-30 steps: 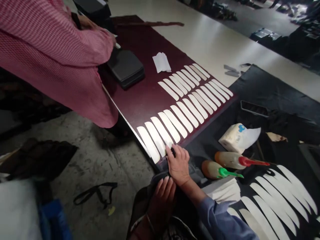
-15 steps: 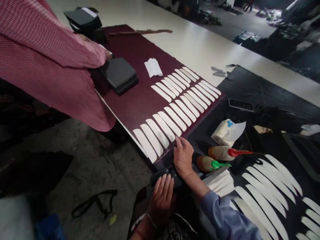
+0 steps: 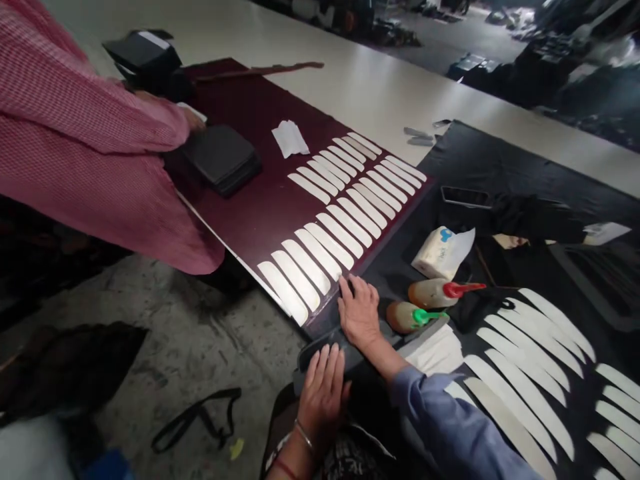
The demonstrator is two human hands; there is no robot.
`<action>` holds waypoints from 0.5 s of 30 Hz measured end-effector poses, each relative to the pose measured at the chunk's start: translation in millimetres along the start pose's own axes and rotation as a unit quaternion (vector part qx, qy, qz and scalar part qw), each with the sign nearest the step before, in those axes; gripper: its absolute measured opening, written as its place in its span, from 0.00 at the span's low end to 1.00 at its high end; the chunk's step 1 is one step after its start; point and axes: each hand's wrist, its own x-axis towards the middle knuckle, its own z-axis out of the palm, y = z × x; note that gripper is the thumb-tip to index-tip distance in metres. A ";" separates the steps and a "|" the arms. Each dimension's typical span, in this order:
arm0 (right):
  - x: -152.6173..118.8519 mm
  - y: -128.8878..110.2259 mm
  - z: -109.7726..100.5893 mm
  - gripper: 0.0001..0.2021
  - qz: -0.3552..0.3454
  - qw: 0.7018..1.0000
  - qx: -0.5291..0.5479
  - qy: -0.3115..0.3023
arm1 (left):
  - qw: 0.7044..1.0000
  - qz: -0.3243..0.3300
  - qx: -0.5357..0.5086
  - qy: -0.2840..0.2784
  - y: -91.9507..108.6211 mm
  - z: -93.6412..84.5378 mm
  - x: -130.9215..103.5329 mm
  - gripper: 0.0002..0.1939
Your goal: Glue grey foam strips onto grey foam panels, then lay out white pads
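Note:
My right hand [image 3: 360, 312], its fingers bent and slightly apart, rests at the near ends of the white strips on the maroon sheet. Its index fingertip touches or nearly touches one white strip [image 3: 319, 255]; whether anything lies under the fingers is hidden. My left hand [image 3: 324, 381] lies flat, fingers stretched side by side, on a dark padded edge [image 3: 313, 353]. Beside the right hand lie a bottle with a green nozzle [image 3: 401, 317] and a bottle with a red nozzle [image 3: 429, 292]. Rows of similar strips cover the near part of the maroon sheet [image 3: 235, 230].
A person in a pink checked garment [image 3: 90, 147] stands at the left, a hand near black stacked pieces [image 3: 223, 157]. A tissue roll [image 3: 436, 253], a phone-like dark object [image 3: 466, 197] and long curved white pieces [image 3: 530, 393] lie on black material. A strap [image 3: 200, 417] lies on the floor.
The view has shifted, so the table things appear farther left. My right hand stays by the strip ends, with its fingers a little more spread. My left hand remains flat.

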 end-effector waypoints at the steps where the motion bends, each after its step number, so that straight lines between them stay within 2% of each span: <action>1: -0.4 0.4 0.7 0.20 0.001 1.000 0.000 -0.007 | 1.000 0.000 -0.004 0.000 -0.2 -0.7 0.5 0.21; 5: -1.4 1.7 1.5 0.21 0.021 1.000 -0.003 -0.012 | 0.999 -0.026 -0.019 -0.009 -4.2 -0.8 2.3 0.22; 7: -2.9 1.8 0.8 0.21 0.023 1.000 0.000 -0.018 | 0.998 -0.048 -0.016 -0.024 -6.8 2.1 2.8 0.26; 10: -5.4 1.5 1.0 0.20 0.027 0.999 0.010 -0.024 | 0.997 -0.045 -0.017 -0.056 -8.4 7.1 2.9 0.31; 15: -0.8 5.0 1.4 0.19 0.031 0.997 0.065 -0.009 | 0.993 -0.085 -0.024 -0.078 -2.9 7.1 3.3 0.30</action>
